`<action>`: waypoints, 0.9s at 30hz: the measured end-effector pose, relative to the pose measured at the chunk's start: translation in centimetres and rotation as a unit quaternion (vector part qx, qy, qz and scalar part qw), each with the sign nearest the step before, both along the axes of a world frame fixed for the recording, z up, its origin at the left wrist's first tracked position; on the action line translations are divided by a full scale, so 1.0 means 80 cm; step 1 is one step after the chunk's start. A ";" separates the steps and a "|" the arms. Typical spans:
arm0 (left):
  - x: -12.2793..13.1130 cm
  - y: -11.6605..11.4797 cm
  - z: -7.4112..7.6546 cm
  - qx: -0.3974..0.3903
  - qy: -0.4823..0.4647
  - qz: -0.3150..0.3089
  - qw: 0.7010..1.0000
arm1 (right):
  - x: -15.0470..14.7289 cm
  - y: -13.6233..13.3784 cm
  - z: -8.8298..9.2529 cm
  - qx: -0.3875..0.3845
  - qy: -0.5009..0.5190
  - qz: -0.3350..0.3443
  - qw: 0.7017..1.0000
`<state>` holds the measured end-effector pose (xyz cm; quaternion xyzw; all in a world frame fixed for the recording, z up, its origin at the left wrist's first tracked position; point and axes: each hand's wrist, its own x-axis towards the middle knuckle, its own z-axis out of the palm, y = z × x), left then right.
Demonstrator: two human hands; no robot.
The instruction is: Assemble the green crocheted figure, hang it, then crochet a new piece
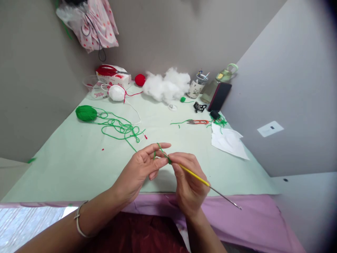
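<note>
My right hand (190,179) grips a crochet hook (195,175) by its yellow handle; the bare metal end sticks out to the lower right. Between the thumb and fingers of my left hand (143,164) is a small piece of green crochet (169,161), mostly hidden by the fingertips. A strand of green yarn loops over my raised left index finger, and the hook's working tip meets the piece there. Loose green yarn (118,125) trails across the table to a green yarn ball (86,113) at the left.
On the table (79,165) at the back are white stuffing (167,86), a red yarn ball (140,80), a white yarn ball (117,93) and red-handled scissors (107,70). To the right lie thread snips (198,122), a leaning phone (219,97), a bottle (210,89) and white paper (228,141).
</note>
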<state>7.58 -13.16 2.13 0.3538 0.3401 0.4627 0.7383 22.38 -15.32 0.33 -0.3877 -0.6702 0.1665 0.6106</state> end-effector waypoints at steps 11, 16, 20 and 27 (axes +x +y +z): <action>0.002 -0.005 0.001 -0.082 -0.092 -0.034 0.992 | -0.003 -0.002 -0.019 0.057 -0.054 -0.053 0.996; -0.007 0.003 0.002 -0.073 -0.120 -0.037 0.989 | 0.010 0.003 0.000 -0.086 0.185 0.020 0.979; -0.004 0.002 0.002 -0.052 -0.099 -0.037 0.993 | 0.009 0.006 0.002 -0.141 0.259 0.092 0.951; 0.002 0.000 -0.002 -0.003 -0.014 -0.015 1.000 | 0.004 0.009 -0.006 -0.167 0.231 0.077 0.956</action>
